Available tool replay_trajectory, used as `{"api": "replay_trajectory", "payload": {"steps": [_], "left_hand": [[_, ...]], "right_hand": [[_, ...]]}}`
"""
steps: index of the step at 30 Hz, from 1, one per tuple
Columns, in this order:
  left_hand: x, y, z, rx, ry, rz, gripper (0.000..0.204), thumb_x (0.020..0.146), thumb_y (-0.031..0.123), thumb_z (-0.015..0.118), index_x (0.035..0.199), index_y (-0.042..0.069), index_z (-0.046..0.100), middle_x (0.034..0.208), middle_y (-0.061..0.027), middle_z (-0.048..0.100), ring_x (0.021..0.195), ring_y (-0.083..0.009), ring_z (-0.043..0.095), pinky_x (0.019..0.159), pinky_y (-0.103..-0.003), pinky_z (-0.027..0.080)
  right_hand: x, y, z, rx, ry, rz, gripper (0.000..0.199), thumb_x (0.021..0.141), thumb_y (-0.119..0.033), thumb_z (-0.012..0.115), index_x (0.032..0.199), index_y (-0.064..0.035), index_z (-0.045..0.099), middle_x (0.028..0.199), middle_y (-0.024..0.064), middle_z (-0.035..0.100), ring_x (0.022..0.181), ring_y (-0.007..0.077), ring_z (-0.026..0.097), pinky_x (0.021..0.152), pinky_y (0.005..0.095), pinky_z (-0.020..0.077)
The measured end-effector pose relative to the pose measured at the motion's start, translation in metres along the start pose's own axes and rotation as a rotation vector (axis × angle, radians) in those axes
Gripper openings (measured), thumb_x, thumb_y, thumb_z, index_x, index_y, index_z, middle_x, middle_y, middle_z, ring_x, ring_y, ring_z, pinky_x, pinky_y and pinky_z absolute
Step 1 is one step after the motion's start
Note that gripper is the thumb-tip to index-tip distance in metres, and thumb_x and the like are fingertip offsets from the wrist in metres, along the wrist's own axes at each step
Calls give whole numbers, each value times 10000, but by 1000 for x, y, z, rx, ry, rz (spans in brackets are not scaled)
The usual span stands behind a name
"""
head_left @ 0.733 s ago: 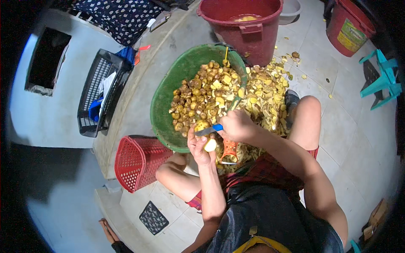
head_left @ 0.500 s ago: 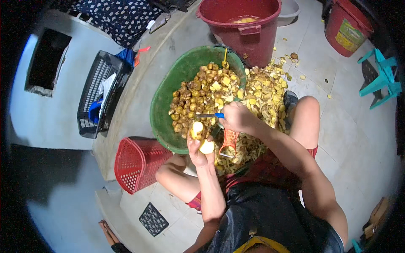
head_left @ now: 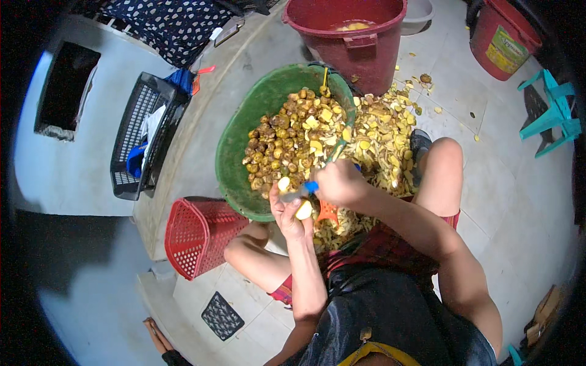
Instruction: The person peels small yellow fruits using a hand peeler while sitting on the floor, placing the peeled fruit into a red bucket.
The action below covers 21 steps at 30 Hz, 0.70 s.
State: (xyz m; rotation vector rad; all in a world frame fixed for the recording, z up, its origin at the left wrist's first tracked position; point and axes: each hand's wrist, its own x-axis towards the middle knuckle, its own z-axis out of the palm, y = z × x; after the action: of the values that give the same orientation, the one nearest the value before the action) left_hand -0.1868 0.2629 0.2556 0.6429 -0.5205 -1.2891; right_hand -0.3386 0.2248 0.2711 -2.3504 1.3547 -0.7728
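as left fingers (head_left: 276, 200) cradle potato (head_left: 303, 211), right (head_left: 325, 184) clench knife (head_left: 311, 186)

One head-worn fisheye is looking steeply down past the wearer's torso (head_left: 397, 305), catching both hands (head_left: 342, 184) fairly close, near mid-picture, with surrounding floor (head_left: 513, 201) bending toward the rim.

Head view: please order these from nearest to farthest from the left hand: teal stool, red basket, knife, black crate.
1. Knife: at the left hand, held in the right hand.
2. Red basket: left side.
3. Black crate: farther left, higher.
4. Teal stool: far right.
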Motion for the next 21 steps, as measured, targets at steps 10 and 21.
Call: {"api": "replay_trajectory", "payload": {"steps": [10,21], "left_hand": [[1,4,-11,32,-31,62,580,641,-69,709,1160,103,515,1070,-79,595,974,-219,595,773,-356,544],[3,8,-6,54,-68,5,564,683,-89,697,1176,106,507,1098,-78,592,997,-218,592,796,-328,532]], "right_hand": [[0,-3,2,38,20,-61,164,674,-214,657,612,-74,597,561,151,580,528,339,609,522,430,501],[0,4,-6,97,0,-102,190,685,-220,663,617,-51,609,546,159,560,557,341,610,564,431,507]]}}
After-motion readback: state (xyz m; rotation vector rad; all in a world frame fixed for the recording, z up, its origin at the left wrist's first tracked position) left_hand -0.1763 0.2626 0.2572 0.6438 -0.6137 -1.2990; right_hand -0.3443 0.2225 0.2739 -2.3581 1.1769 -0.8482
